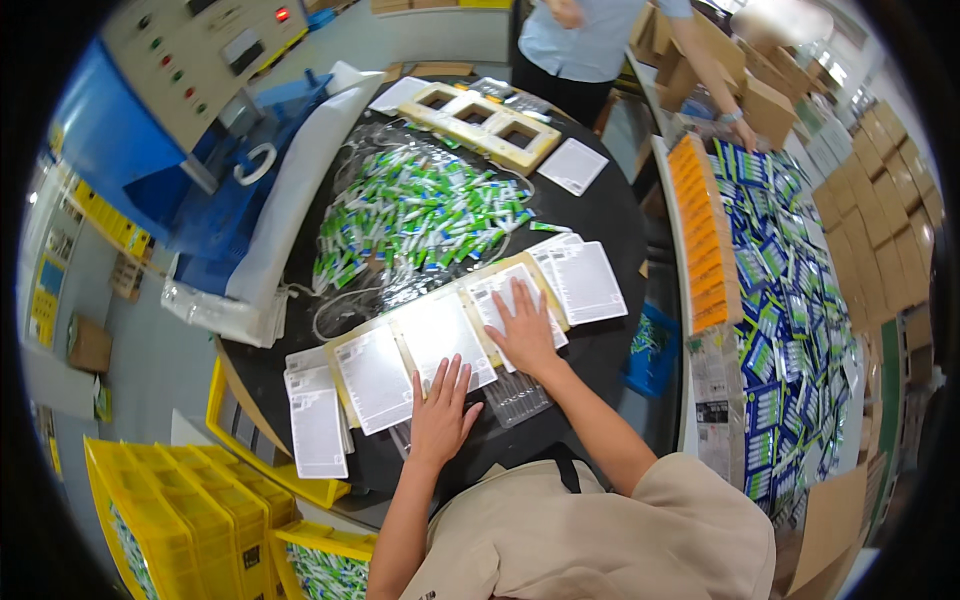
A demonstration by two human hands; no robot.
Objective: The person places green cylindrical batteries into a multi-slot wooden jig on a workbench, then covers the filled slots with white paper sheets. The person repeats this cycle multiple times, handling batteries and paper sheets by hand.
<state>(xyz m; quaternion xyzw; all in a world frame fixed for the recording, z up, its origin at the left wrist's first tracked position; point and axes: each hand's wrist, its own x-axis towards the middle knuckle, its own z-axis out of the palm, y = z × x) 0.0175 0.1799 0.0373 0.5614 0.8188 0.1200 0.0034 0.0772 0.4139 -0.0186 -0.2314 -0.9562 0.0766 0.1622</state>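
Observation:
A cream-yellow frame (407, 347) lies across the round black table before me, with white printed cards (374, 376) laid over its openings. My right hand (525, 332) rests flat on the right-hand card, fingers spread. At the near edge of the middle card (440, 328), my left hand (441, 415) lies with fingers stretched out and nothing in its grasp. Clear plastic blister trays (518, 402) stick out from under the frame's near side. Loose white cards (318, 430) are stacked left of the frame, and more cards (592, 285) fan out at its right end.
Small green-and-white tubes (410, 215) are heaped beyond the frame, near a second frame (480, 128) with three openings. A blue machine (150, 130) stands at far left, yellow bins (185, 510) at near left. A co-worker (580, 45) reaches toward packed blister cards (775, 290) on the right.

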